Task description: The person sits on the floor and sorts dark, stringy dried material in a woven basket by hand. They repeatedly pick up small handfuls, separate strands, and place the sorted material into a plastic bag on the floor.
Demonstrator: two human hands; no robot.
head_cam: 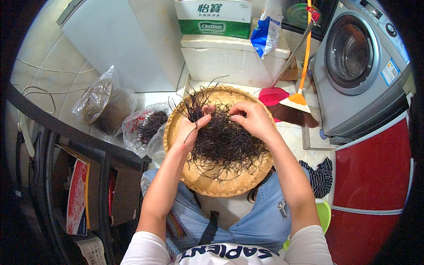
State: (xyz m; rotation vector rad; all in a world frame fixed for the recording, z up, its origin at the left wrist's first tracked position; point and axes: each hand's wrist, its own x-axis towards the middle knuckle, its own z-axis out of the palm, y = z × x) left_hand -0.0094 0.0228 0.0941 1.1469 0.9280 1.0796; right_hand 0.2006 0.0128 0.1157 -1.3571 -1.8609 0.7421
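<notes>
A round, shallow woven bamboo basket (217, 188) rests between my knees. In it lies a loose, tangled heap of thin, dark dried strands (228, 142), with stray ends spread towards the near rim. My left hand (193, 127) holds a bunch of these strands (193, 107) at the basket's left side, their long ends sticking up past the far rim. At the heap's far right edge, my right hand (253, 119) has thumb and forefinger pinched together among the strands. What lies under its curled fingers is hidden.
Left of the basket, a clear plastic bag (152, 114) holds more dark strands, beside another bagged bundle (116, 106). A white foam box (232, 63) carries a Cestbon carton (213, 20). A broom (299, 99), a red dustpan (273, 96) and a washing machine (347, 66) stand right.
</notes>
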